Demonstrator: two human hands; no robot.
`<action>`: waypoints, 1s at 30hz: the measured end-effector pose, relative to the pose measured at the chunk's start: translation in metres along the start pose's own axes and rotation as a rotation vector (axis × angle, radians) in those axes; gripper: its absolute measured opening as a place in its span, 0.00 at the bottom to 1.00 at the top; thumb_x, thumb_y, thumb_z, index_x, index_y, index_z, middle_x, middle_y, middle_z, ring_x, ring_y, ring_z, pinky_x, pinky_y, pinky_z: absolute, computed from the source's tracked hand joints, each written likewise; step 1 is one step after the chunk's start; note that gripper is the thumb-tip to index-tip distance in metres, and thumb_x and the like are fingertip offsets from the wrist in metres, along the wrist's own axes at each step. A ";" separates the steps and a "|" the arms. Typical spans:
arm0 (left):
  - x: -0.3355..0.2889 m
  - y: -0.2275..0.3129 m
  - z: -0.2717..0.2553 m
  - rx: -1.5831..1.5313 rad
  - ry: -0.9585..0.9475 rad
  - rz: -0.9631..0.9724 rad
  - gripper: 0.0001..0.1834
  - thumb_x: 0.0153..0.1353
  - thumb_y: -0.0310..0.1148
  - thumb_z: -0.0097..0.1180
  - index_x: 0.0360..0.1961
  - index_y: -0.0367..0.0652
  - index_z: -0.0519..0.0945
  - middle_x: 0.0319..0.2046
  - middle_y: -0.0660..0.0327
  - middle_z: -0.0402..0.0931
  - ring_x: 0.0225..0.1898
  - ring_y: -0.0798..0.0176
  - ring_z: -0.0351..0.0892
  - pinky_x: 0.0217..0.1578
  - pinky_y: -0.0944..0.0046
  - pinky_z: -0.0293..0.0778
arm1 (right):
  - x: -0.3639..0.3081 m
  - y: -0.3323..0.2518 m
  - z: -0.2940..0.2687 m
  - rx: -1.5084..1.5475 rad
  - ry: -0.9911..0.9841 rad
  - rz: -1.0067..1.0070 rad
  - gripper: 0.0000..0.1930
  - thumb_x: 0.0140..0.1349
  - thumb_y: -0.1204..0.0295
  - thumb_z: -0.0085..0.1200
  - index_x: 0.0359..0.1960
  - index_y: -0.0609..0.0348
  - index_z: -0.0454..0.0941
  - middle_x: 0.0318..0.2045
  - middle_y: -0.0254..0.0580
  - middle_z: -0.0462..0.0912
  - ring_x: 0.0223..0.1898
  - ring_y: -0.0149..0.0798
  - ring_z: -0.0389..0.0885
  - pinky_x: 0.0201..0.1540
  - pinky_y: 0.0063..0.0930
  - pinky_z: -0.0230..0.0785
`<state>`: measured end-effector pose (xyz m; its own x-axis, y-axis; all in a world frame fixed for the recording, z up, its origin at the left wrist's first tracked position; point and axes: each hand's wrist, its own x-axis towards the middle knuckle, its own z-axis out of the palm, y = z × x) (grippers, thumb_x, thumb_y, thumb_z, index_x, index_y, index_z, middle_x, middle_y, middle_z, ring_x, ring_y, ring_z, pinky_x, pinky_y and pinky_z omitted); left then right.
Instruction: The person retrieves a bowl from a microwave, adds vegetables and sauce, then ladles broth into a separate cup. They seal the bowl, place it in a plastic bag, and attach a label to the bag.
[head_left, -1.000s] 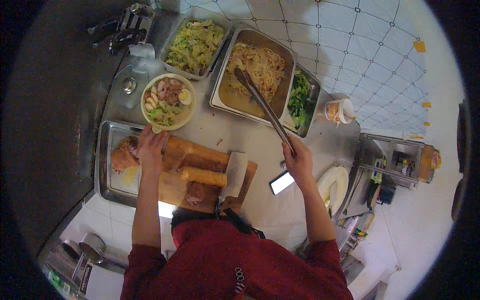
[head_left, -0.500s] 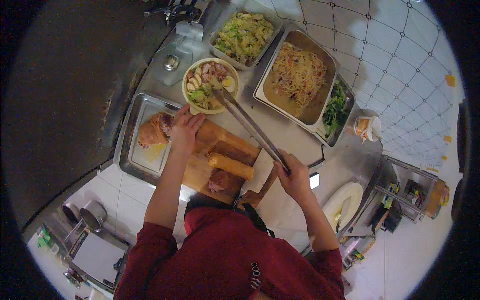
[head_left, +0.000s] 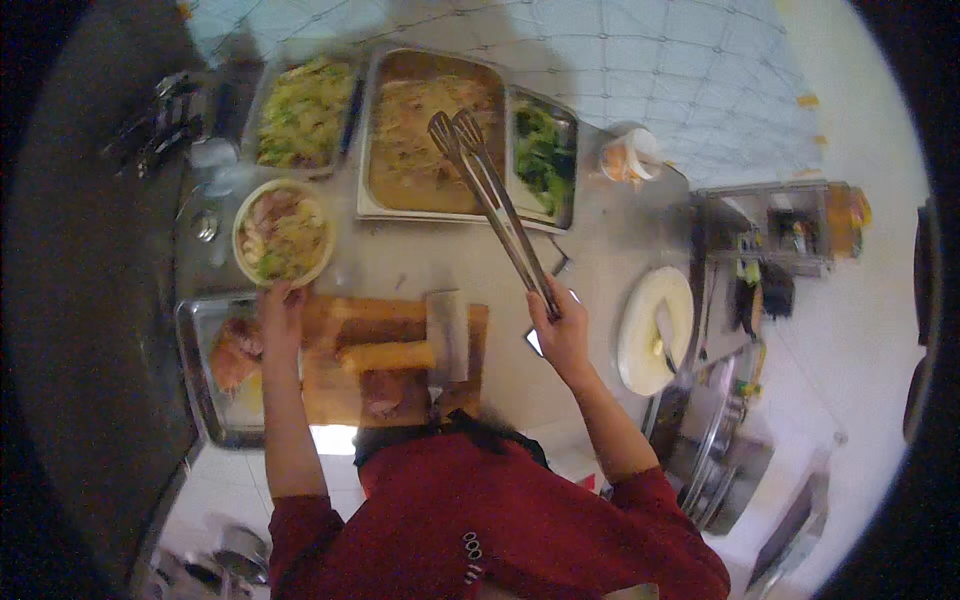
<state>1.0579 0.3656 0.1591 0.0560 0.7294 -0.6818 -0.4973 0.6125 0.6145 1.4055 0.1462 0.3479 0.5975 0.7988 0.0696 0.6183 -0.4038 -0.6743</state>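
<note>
Most of phone (head_left: 534, 343) hidden by right hand (head_left: 562, 328) gripping tongs (head_left: 493, 205), noodles (head_left: 412, 150) blurred

The bowl (head_left: 240, 237) stands left of the middle pan (head_left: 435, 212).

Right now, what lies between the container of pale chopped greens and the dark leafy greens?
In the head view, the large pan of pale shreds lies between them, with the tongs partly over it.
</note>
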 end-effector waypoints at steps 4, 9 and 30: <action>-0.001 -0.004 -0.005 0.283 0.029 0.130 0.19 0.62 0.33 0.55 0.53 0.41 0.71 0.49 0.58 0.72 0.39 0.63 0.75 0.37 0.65 0.77 | 0.001 0.068 -0.033 -0.130 0.170 0.178 0.16 0.62 0.70 0.58 0.49 0.66 0.78 0.25 0.48 0.80 0.24 0.35 0.77 0.28 0.29 0.68; -0.016 0.004 -0.027 0.177 -0.032 0.030 0.23 0.58 0.27 0.56 0.56 0.48 0.68 0.50 0.63 0.71 0.48 0.63 0.71 0.41 0.61 0.73 | 0.024 0.143 -0.067 -0.378 -0.015 0.131 0.17 0.63 0.64 0.55 0.46 0.64 0.77 0.32 0.56 0.82 0.33 0.58 0.81 0.35 0.46 0.73; -0.174 -0.283 0.197 0.078 -0.267 -0.010 0.25 0.60 0.21 0.50 0.59 0.42 0.65 0.52 0.56 0.71 0.46 0.59 0.75 0.46 0.58 0.78 | -0.004 0.216 -0.198 0.221 -0.145 0.073 0.16 0.64 0.68 0.58 0.49 0.65 0.79 0.20 0.27 0.70 0.22 0.21 0.63 0.24 0.18 0.57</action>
<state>1.3594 0.1248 0.1817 0.2918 0.7712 -0.5658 -0.4276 0.6343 0.6441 1.6377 -0.0325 0.3477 0.5470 0.8333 -0.0804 0.4408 -0.3683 -0.8186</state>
